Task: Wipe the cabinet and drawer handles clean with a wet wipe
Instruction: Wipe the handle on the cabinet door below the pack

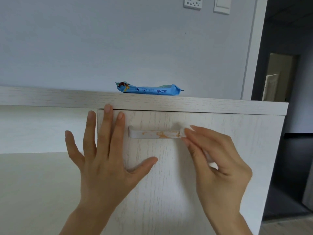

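Observation:
A pale wood drawer front (211,150) carries a white bar handle (152,134) smeared with orange stains. My left hand (105,160) lies flat with spread fingers against the drawer's left edge. My right hand (216,163) pinches a folded white wet wipe (183,132) and holds it against the right end of the handle. More of the wipe shows white inside that palm. A blue pack of wet wipes (149,89) lies on the cabinet top (67,97), above the handle.
An open recess (42,129) lies left of the drawer. The wall behind holds a thermostat (193,2) and a light switch (222,5). A dark doorway (284,77) opens on the right past the cabinet's end.

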